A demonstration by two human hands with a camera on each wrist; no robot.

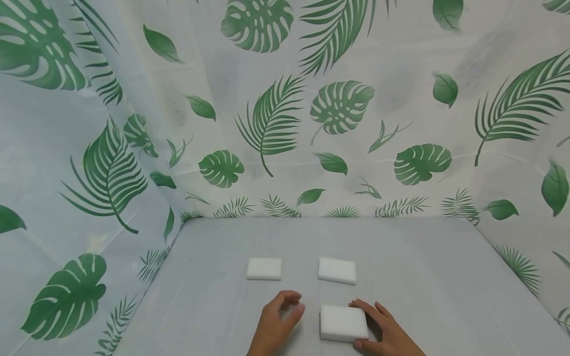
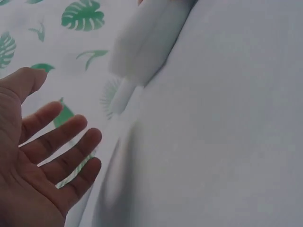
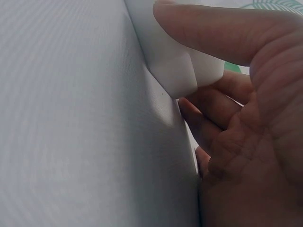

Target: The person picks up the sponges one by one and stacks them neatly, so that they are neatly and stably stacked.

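Observation:
In the head view a pair of stacked white sponge blocks (image 1: 343, 321) lies near the front of the table, a seam between the two layers showing in the right wrist view. My right hand (image 1: 384, 330) grips the stack at its right side, thumb (image 3: 203, 28) along the near face and fingers round the far corner. To the left of the stack, my left hand (image 1: 278, 321) holds nothing, its fingers (image 2: 71, 156) spread and slightly bent. Farther back lie two single white sponge blocks, a left one (image 1: 264, 268) and a right one (image 1: 337, 270).
The table (image 1: 213, 242) has a pale grey cover. Behind it and along both sides hangs a white sheet (image 1: 285, 193) printed with green leaves.

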